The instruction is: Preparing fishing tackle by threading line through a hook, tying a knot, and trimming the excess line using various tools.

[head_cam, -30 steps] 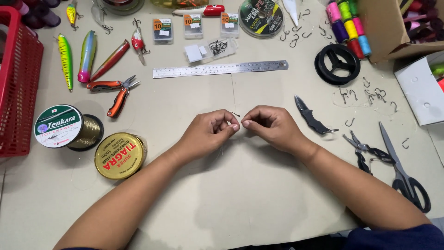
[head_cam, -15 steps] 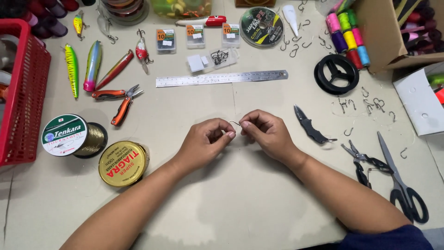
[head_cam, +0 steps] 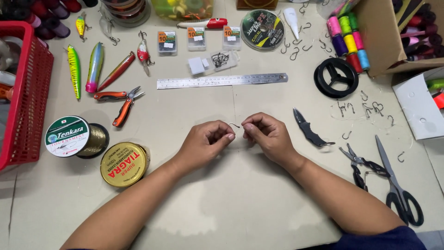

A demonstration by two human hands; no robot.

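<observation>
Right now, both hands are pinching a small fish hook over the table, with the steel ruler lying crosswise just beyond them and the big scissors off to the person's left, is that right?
Not quite: in the head view the scissors lie to the person's right. The rest holds: the left hand and right hand pinch the small hook, and the steel ruler lies crosswise beyond them.

Two bare forearms, both uncovered from elbow to wrist. Left hand [head_cam: 206, 141] and right hand [head_cam: 268, 136] without gloves, rings, watch or bands. Short, plain fingernails. At the bottom right edge, a patch of dark blue cloth (a sleeve or shirt hem, too little showing to tell which).
</observation>
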